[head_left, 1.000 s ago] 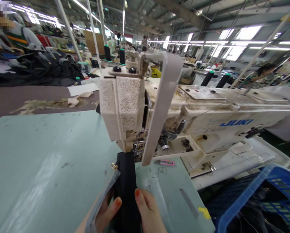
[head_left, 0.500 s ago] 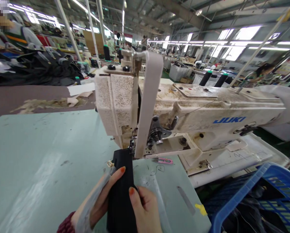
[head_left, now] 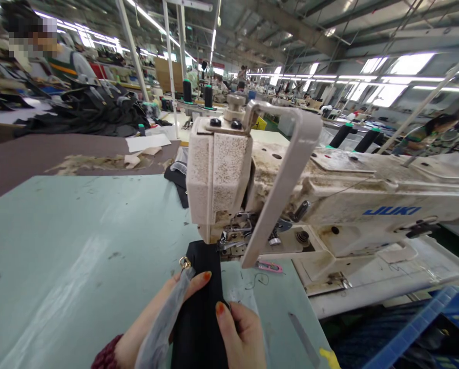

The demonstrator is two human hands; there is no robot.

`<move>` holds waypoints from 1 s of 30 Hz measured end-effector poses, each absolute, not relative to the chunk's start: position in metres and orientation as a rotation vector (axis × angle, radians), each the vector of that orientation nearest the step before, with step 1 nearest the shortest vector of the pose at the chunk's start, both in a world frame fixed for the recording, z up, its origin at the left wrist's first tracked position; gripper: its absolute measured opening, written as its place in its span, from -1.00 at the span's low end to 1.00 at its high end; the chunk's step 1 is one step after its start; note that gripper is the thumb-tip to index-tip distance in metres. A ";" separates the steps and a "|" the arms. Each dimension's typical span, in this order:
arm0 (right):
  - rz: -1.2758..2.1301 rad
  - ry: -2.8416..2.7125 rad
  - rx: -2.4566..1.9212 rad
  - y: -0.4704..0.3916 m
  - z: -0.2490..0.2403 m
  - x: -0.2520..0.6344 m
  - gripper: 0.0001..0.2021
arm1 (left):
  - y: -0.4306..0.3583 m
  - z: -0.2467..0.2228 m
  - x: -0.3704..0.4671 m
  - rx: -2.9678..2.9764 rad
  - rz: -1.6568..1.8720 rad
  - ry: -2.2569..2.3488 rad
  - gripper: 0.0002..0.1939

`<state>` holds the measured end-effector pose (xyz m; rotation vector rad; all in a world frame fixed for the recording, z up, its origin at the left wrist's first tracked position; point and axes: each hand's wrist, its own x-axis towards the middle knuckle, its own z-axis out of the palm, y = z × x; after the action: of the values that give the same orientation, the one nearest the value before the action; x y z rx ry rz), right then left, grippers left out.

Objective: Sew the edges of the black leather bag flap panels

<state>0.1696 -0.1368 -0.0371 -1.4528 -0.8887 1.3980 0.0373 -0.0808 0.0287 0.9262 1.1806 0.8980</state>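
Observation:
A long black piece (head_left: 199, 328) lies on the pale green table, its far end beside the needle area of the white JUKI sewing machine (head_left: 218, 179). My left hand (head_left: 183, 294) holds its left side, thumb on top and the other fingers hidden beneath. On its right edge, my right hand (head_left: 242, 333) pinches the piece between thumb and curled fingers. A gold ring (head_left: 184, 263) with a strap in clear wrapping (head_left: 164, 320) hangs over my left hand and wrist.
Pink thread snips (head_left: 270, 267) and loose thread lie right of the piece, near a flat metal strip (head_left: 303, 338). A blue basket (head_left: 410, 328) stands at lower right. Dark fabric (head_left: 87, 110) is heaped at back left, near a person (head_left: 70, 61).
The view has shifted left, so the machine appears farther right. The black piece's far end has come slightly clear of the needle area. Both hands keep their hold.

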 end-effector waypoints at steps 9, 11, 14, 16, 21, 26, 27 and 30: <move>1.422 -0.969 -1.360 -0.119 -0.053 0.169 -0.32 | -0.060 0.013 0.028 0.711 0.747 0.976 -0.66; 1.409 -0.974 -1.368 -0.117 -0.053 0.169 -0.33 | -0.059 0.013 0.027 0.720 0.750 0.977 -0.73; 1.418 -0.982 -1.389 -0.110 -0.043 0.171 -0.36 | -0.056 0.016 0.027 0.768 0.761 1.000 -0.73; 1.434 -0.993 -1.402 -0.102 -0.035 0.173 -0.37 | -0.052 0.018 0.025 0.816 0.786 1.025 -0.67; 1.481 -0.946 -1.354 -0.092 -0.031 0.172 -0.39 | -0.040 0.018 0.019 0.893 0.765 1.045 -0.62; 1.439 -0.943 -1.354 -0.091 -0.039 0.168 -0.41 | -0.032 0.035 0.024 0.943 0.731 1.035 -0.62; 1.425 -0.953 -1.357 -0.089 -0.039 0.168 -0.41 | -0.030 0.041 0.025 0.974 0.748 1.042 -0.60; 1.386 -1.001 -1.368 -0.081 -0.034 0.168 -0.41 | -0.025 0.051 0.028 1.065 0.773 1.073 -0.51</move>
<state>0.1680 -0.0806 -0.0340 -1.3683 -1.0008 1.3860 0.0285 -0.0248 0.0515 1.0653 1.0732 0.7726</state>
